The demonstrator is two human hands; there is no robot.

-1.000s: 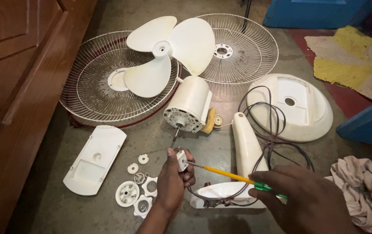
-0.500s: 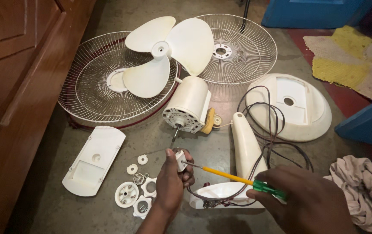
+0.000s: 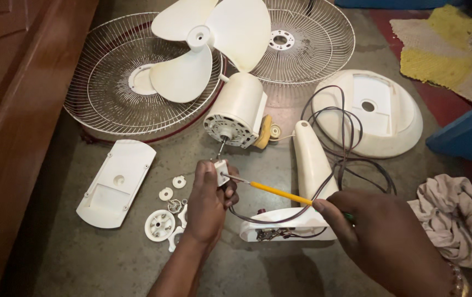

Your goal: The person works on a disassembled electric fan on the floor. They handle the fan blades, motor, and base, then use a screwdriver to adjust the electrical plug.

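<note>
While the left hand (image 3: 209, 201) pinches a small white switch block (image 3: 221, 171) just below the fan motor (image 3: 237, 110), the right hand (image 3: 376, 236) is closed round a yellow-shafted screwdriver (image 3: 271, 190), its tip touching that block. Both work above the concrete floor (image 3: 71, 258), beside the white fan neck housing (image 3: 307, 181), dark cable (image 3: 351, 159), blade (image 3: 214, 41) and wire guards (image 3: 104, 93).

Bare floor (image 3: 109, 258) is left open near the left hand (image 3: 208, 201). The way ahead is blocked by the motor (image 3: 239, 110), and the right side by wires (image 3: 346, 143).
</note>
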